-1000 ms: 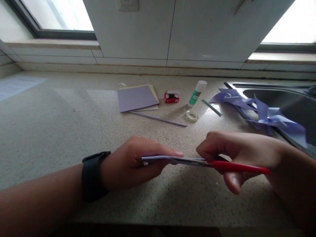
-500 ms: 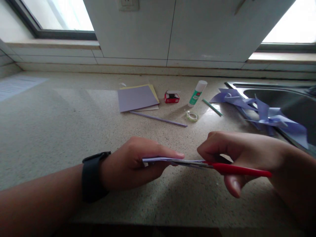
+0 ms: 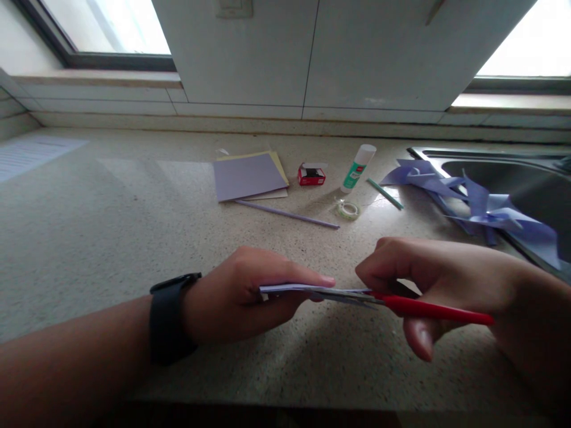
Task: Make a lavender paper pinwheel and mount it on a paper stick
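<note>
While hands [image 3: 252, 297] hold ppr [image 3: 285, 288] & scissors [image 3: 428, 308], tape [image 3: 347, 216] + glue stk [image 3: 355, 172] ahead.

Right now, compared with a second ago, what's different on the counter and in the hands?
Very little: the right hand lowered its thumb slightly, and the scissors it holds tilted, their red handle end sinking a little. Nothing was picked up or let go. The left hand still holds the paper; the glue, tape and box stayed put.
</note>
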Motion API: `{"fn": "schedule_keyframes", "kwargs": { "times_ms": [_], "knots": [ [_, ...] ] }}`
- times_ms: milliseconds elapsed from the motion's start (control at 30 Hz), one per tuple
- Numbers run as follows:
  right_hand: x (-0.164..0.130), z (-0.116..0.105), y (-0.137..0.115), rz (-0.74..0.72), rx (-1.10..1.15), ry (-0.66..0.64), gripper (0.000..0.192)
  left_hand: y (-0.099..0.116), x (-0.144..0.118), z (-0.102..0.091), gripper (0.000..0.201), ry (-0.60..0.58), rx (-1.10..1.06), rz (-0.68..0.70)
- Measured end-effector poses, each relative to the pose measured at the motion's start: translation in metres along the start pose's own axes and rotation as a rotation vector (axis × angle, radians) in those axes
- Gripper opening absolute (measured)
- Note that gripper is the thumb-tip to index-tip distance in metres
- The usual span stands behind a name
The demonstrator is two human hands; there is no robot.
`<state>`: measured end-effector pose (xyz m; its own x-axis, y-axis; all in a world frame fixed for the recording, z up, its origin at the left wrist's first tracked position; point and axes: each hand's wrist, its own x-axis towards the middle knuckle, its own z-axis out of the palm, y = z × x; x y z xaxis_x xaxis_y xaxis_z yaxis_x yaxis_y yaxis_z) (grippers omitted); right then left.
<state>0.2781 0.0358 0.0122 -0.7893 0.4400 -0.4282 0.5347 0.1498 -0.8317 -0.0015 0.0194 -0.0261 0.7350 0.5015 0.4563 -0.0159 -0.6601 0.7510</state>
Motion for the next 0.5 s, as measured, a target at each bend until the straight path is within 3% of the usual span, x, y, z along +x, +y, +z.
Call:
{"fn": "schedule_keyframes", "kwargs": {
  "times_ms": [233, 500],
  "knots": [
    [-0.0014, 0.0013, -0.0029, -0.005, -0.038, 0.050, 0.055, -0.0008, -0.0002, 0.0005, 0.030, 0.000, -0.028, -0.004],
    [-0.0010, 0.0011, -0.0020, 0.017, -0.001, 0.023, 0.053, 0.0000, 0.0002, 0.0004, 0.029, 0.009, -0.022, -0.023]
  ]
}}
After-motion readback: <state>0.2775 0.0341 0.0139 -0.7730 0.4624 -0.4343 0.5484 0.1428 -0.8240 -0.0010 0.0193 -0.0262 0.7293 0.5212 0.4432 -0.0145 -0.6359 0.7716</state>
